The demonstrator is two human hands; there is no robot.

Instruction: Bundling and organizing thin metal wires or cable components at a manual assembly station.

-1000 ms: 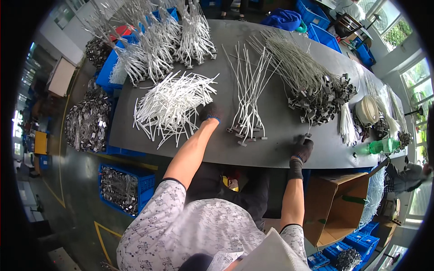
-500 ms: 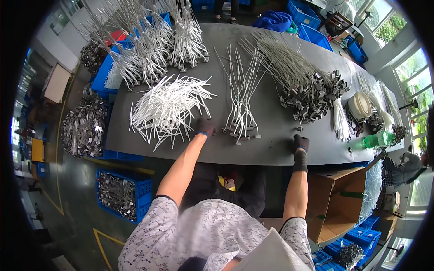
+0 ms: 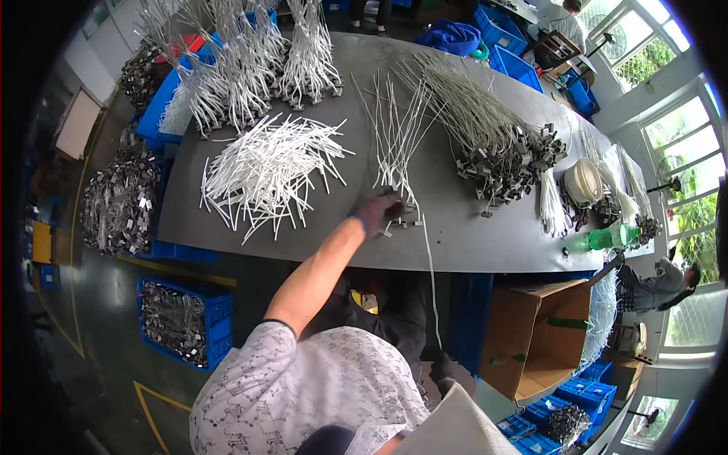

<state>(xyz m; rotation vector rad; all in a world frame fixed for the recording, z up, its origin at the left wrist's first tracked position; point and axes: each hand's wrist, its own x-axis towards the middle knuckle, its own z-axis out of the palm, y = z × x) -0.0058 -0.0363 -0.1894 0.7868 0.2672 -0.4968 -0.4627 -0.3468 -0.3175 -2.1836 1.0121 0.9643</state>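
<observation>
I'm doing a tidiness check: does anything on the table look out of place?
Yes, a green bottle appears to lie on its side toward the right end of the table; bottles normally stand upright.

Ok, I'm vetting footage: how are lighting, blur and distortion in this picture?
In the head view, the windows at right glare while the floor at left sits dim; the head view's fisheye bows the table along its near edge; in the head view too, the left hand looks slightly smeared, the white tubes fairly crisp.
</observation>
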